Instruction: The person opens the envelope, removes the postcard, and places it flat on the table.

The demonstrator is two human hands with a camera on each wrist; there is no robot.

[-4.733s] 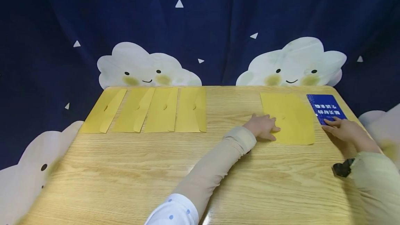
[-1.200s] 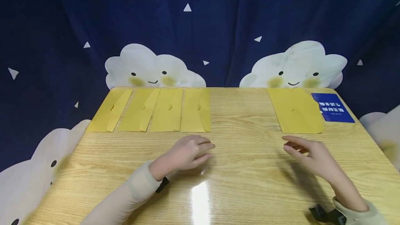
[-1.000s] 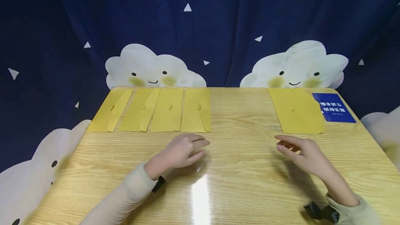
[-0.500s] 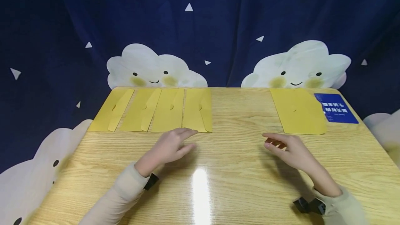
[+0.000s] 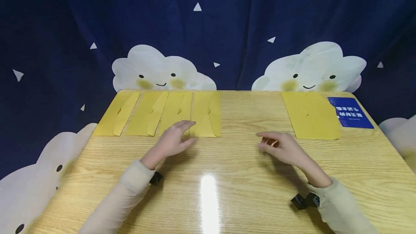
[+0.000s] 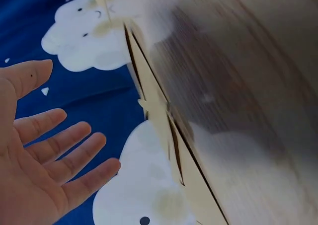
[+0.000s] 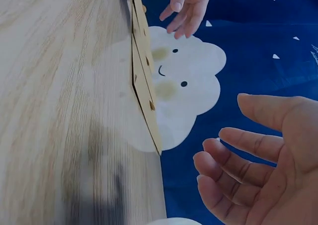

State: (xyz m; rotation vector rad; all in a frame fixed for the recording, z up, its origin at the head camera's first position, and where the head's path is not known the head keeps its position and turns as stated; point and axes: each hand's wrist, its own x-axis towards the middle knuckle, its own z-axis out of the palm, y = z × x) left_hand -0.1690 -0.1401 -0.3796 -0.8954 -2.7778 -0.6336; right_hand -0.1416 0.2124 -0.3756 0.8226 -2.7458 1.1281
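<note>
Hovering over the near ends of a row of yellow envelopes [image 5: 202,109], my left hand [image 5: 173,139] has its fingers spread and holds nothing. In the left wrist view the palm and fingers of that left hand [image 6: 54,160] show extended in the air. My right hand [image 5: 283,148] hangs above the table to the left of another yellow envelope [image 5: 310,118], its flap unfolded. The fingers of the right hand [image 7: 253,165] are loosely bent around nothing. A blue card [image 5: 352,113] with white characters lies against that envelope's right edge.
The wooden table [image 5: 247,190] ends at a dark blue curtain [image 5: 227,28] printed with smiling clouds. Small black cameras hang at both wrists, one of them the right wrist camera [image 5: 305,201]. A bright glare strip crosses the table's front middle.
Both hands have left the right-hand envelope and blue card. That envelope has shifted slightly toward the back. Over the last second both hands drift left, the left one also forward over the row.
</note>
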